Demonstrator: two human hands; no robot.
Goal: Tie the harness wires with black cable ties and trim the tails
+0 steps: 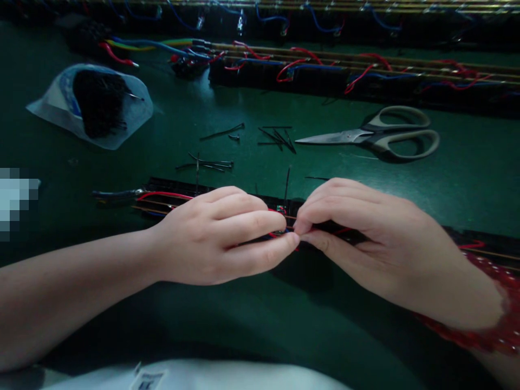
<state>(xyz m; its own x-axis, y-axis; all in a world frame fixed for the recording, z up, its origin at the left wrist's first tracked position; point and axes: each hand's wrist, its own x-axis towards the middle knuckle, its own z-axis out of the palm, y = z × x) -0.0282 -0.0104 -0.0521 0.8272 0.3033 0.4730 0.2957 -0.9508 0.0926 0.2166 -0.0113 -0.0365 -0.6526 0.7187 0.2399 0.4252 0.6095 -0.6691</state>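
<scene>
A long black strip [158,189] with red wires and thin brass-coloured rods lies across the green table under both hands. My left hand [227,233] is closed over its middle, fingers bent together on the wires and thumb hidden. Fingertips of my right hand [365,244] are pinched beside the left index fingertip; what sits between them is too small to make out. Just above the fingertips, a black cable tie [287,183] sticks up from the strip near a small green circuit board [281,209]. Another upright cable tie [197,173] stands farther left.
Loose black cable ties [211,163] lie beyond the strip, with more ties [278,138] near the scissors [361,135]. A clear bag [134,116] of black ties rests at left. Other wired strips [325,67] run along the back.
</scene>
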